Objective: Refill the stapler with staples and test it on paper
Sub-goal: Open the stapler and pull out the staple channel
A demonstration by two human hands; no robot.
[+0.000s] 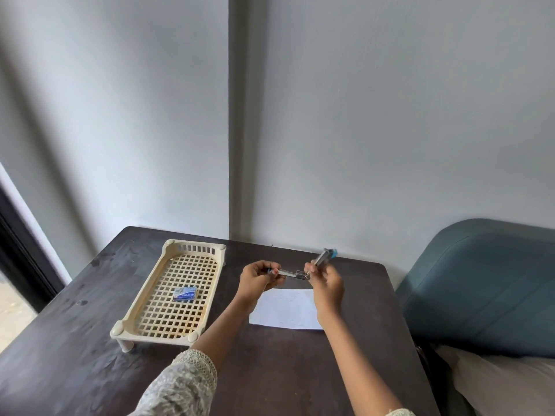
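At the near edge of the table: a lace-patterned sleeve [183,382] enters from the lower left, and both bare forearms reach forward over the dark wooden table [75,370].

Tray: a cream lattice tray [144,307] on short legs stands left of the arms, its long axis running away from the viewer and leaning slightly right.

Tray contents: one small blue staple box [185,293] lies flat near the middle of the lattice floor; the other cells are bare.

Paper: a white sheet [282,310] lies flat on the table beneath and between the wrists, with its near edge well back from the table's front.

Open room: bare dark tabletop runs in front of the tray and paper and along the left side; a blue upholstered seat [486,289] crowds the right edge.

Left hand [255,279]: fingers closed on the left end of the stapler's metal base.

Right hand [326,283]: fingers closed on the hinged-up top arm.

Stapler [295,273]: held in the air above the far edge of the paper, opened wide; the base lies roughly level, left to right, while the blue-tipped top arm slants up and to the right.

Backdrop: a pale grey wall [390,115] meets the table's far edge.
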